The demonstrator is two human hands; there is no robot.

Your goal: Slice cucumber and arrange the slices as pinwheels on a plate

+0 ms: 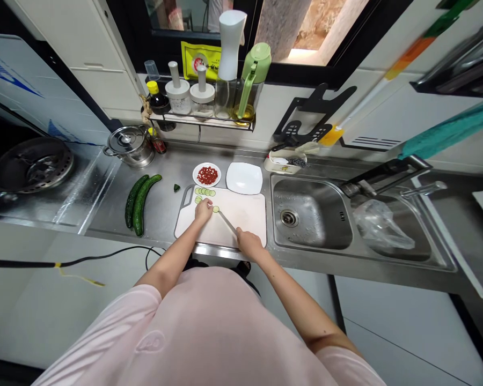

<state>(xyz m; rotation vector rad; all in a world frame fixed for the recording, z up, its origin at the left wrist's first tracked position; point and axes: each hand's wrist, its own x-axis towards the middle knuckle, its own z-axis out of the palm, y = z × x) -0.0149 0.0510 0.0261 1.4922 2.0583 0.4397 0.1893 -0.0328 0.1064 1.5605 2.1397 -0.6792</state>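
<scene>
My right hand (249, 244) is wrapped round the handle of a knife (227, 223), whose tip reaches a pale green cucumber slice (216, 209) on the white cutting board (241, 214). Over the board's left part is my left hand (203, 210), fingers drawn together beside more slices; what they hold, if anything, is too small to make out. Several cucumber slices (205, 191) lie in a row near the board's back edge. Behind the board stand a plate of chopped red pieces (207, 175) and a white square plate (244, 178).
Two whole cucumbers (141, 206) and a cucumber end (176, 187) lie left of the board. Further left are a steel pot (132, 147) and a wok (32, 163). A sink (312, 214) adjoins on the right. A rack (201, 121) holds bottles and jars behind.
</scene>
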